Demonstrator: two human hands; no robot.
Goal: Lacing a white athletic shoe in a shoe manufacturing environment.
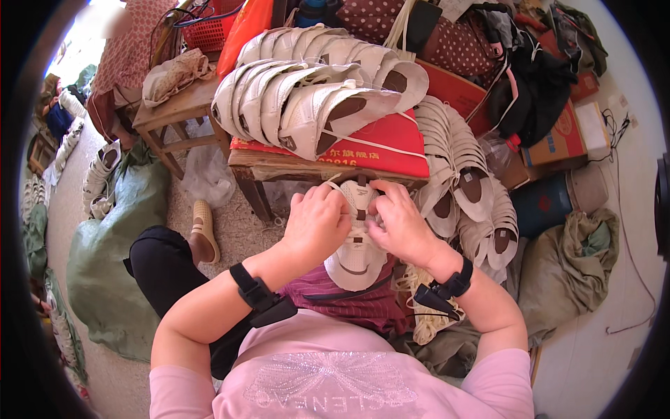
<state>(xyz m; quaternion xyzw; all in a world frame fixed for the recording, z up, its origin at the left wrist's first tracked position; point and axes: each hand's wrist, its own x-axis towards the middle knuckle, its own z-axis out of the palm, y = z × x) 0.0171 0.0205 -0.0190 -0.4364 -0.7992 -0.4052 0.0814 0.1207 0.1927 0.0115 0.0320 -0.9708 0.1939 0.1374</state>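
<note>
Over my lap, close to the front edge of a low wooden stool, I hold a white shoe upper (356, 262) with brown patches, its rounded toe toward me. My left hand (318, 220) is closed on its left side, fingers curled. A pale lace (335, 183) shows just beyond those fingers. From the other side my right hand (403, 222) grips the upper near its opening, with thumb and fingers bent inward. Exactly what the fingertips pinch is hidden. Nested white shoe uppers (307, 112) lie stacked on the stool, right beyond my hands.
The stool's top (265, 164) carries a red printed sheet (398, 143). More stacked uppers (453, 160) stand at the right, above a bundle of cream laces (434, 318). Green sacks (112, 272) lie at the left. A wooden chair (178, 115), boxes (558, 140) and fabric crowd the back.
</note>
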